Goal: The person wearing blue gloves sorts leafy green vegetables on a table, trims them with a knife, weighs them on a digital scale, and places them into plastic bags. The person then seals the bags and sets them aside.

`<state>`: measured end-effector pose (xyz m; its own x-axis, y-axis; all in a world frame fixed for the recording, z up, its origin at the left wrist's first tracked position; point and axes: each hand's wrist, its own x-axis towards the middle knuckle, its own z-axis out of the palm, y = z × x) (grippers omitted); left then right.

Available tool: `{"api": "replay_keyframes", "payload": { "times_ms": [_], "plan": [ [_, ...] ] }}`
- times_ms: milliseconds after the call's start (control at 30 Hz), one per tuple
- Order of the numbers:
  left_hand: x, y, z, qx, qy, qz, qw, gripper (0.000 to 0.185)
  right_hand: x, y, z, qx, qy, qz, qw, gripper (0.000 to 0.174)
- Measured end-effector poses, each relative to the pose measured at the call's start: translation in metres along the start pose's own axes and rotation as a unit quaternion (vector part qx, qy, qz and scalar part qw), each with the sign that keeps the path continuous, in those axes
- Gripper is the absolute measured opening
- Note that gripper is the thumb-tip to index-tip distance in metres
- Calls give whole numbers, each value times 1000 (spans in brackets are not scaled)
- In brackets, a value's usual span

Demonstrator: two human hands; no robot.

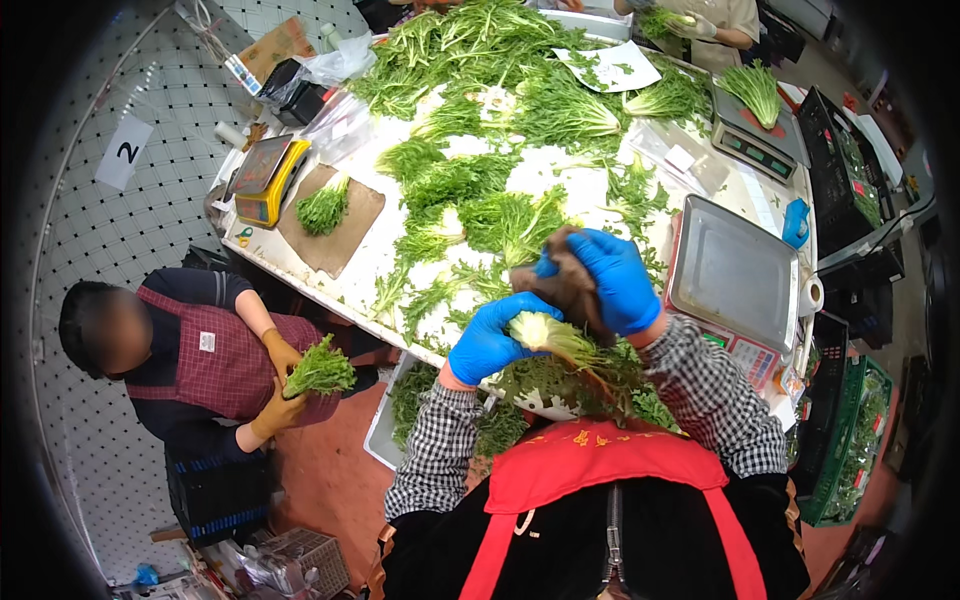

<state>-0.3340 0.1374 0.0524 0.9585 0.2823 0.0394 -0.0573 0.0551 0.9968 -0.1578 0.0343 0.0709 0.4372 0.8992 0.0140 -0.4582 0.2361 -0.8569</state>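
My left hand (pixel 495 337), in a blue glove, grips a head of frilly leafy greens (pixel 555 339) near its pale cut base, with the leaves pointing down to the right. Just above it, my right hand (pixel 615 281), also gloved in blue, is closed on a brown cloth (pixel 574 289), which is blurred. Some of the cloth lies against my left hand's side. Beyond both hands, loose greens (pixel 480 180) lie in heaps and bunches over the white table (pixel 360 289).
A scale with a metal tray (pixel 735 270) stands at the right, a yellow scale (pixel 274 184) at the left. A grey bin of greens (pixel 382 427) sits below the table edge. At left, a co-worker (pixel 225 352) holds greens. Crates (pixel 844 450) stand at right.
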Motion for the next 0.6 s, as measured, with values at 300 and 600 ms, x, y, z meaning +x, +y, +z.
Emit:
{"api": "replay_keyframes", "payload": {
  "times_ms": [300, 600],
  "plan": [
    [11, -9, 3, 62, 68, -15, 996, 42, -25, 14, 21, -466, -75, -243, 847, 27],
    [-9, 7, -31, 89, 100, -39, 990, 51, -26, -33, -16, -46, 77, -111, 990, 21]
  ]
}}
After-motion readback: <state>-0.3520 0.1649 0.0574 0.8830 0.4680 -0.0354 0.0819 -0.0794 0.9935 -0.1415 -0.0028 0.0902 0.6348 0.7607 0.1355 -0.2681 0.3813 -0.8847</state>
